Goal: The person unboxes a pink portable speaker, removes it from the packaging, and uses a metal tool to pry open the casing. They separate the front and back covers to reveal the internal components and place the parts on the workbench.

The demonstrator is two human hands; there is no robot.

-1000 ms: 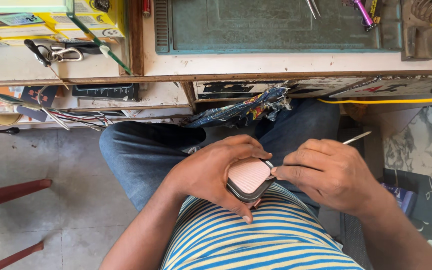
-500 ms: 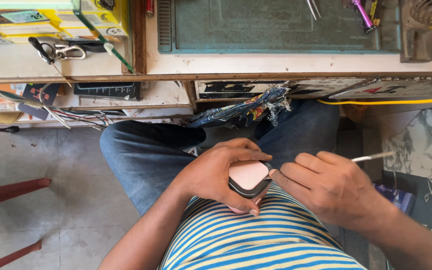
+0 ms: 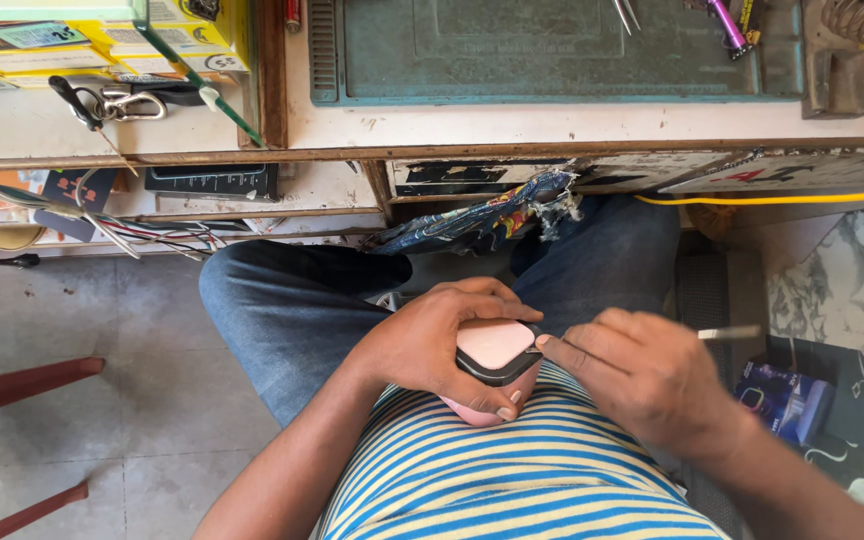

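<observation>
Hands point(image 3: 432, 345) — pink device point(image 3: 492, 345) edge-on

Before me the counter point(image 3: 572, 125) carries a green mat point(image 3: 552, 50), tweezers point(image 3: 624, 12), a purple tool point(image 3: 727, 25) and yellow boxes point(image 3: 162, 45).

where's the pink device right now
In the head view the pink device sits low at centre, held in the left hand against the striped shirt, with the right hand touching its right edge.

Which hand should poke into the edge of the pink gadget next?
Probably the right hand: it holds a thin metal tool by the pink device, while the left hand grips it.
</observation>
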